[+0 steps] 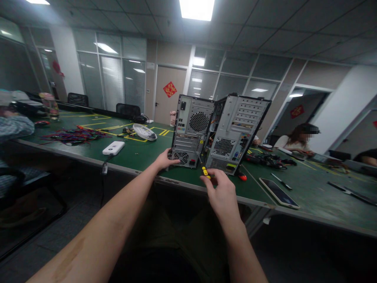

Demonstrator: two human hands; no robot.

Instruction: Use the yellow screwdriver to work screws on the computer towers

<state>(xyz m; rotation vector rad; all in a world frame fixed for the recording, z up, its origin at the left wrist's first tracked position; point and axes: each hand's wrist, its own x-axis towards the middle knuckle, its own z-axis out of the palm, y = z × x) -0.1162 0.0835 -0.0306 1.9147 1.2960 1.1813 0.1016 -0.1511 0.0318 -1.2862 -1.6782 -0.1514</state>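
Two metal computer towers stand upright side by side on the green table, their rear panels facing me. My left hand (165,160) grips the lower left edge of the left computer case (193,127), thumb lying across its rear fan grille and the other fingers hidden along its side. Between the thumb and fingers of my right hand (221,186) is a screwdriver (204,171) with a yellow and black handle. Its thin shaft points up toward the lower right corner of that case; whether the tip touches is too small to tell. Close by on the right is the other computer case (231,133).
A white power bank (113,148) with a cable and a heap of coloured wires (75,135) lie to the left. On the right are a phone (278,192), a pen (281,181), black cables (272,161) and a red-orange object (242,177). People sit on both sides.
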